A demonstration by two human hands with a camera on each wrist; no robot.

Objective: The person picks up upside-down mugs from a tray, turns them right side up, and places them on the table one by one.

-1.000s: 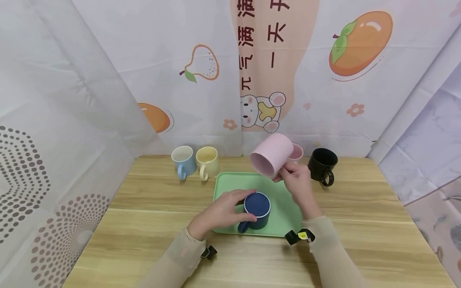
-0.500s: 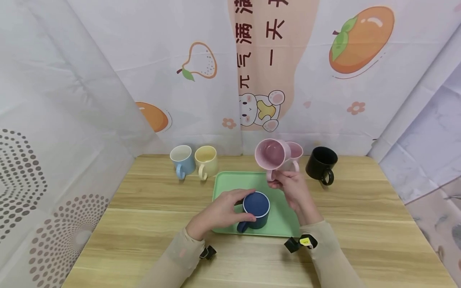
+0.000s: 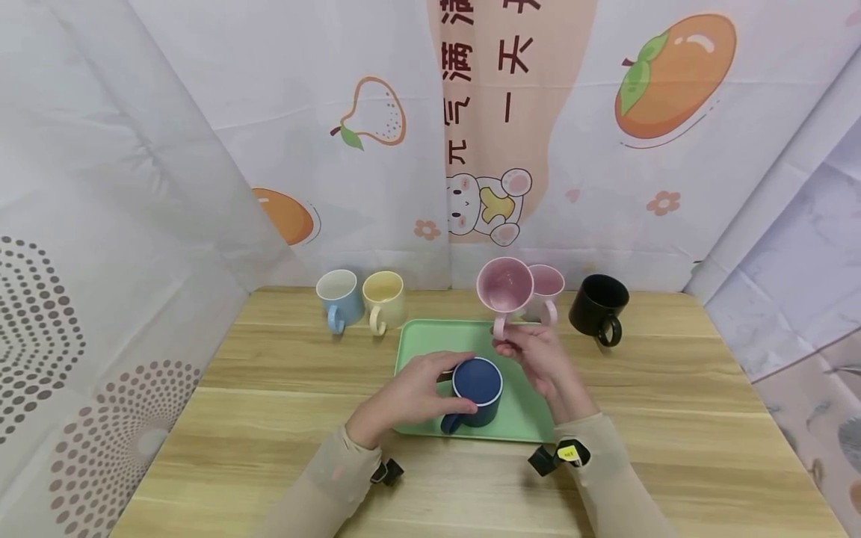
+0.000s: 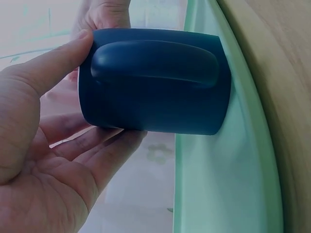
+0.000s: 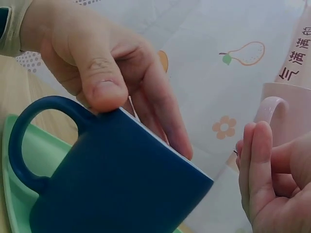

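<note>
My left hand (image 3: 421, 388) grips a navy blue mug (image 3: 478, 382) between thumb and fingers at its white-edged upper end. That mug stands on a light green tray (image 3: 430, 338), its handle (image 4: 155, 60) toward the left wrist camera. By its handle, my right hand (image 3: 541, 360) holds a pink mug (image 3: 504, 285) up above the tray's far side. The held pink mug's mouth faces the head camera, showing the inside. Behind it, partly covered, stands a second pink mug (image 3: 547, 282).
A light blue mug (image 3: 343, 302) and a cream-yellow mug (image 3: 386, 302) stand at the back left of the wooden table (image 3: 282, 373). A black mug (image 3: 599, 306) stands at the back right. A printed curtain (image 3: 377, 224) hangs behind the table.
The pink mug in my right hand has turned from tipped over, mouth down to the left, to mouth toward the head camera. My left hand stays on the navy mug.
</note>
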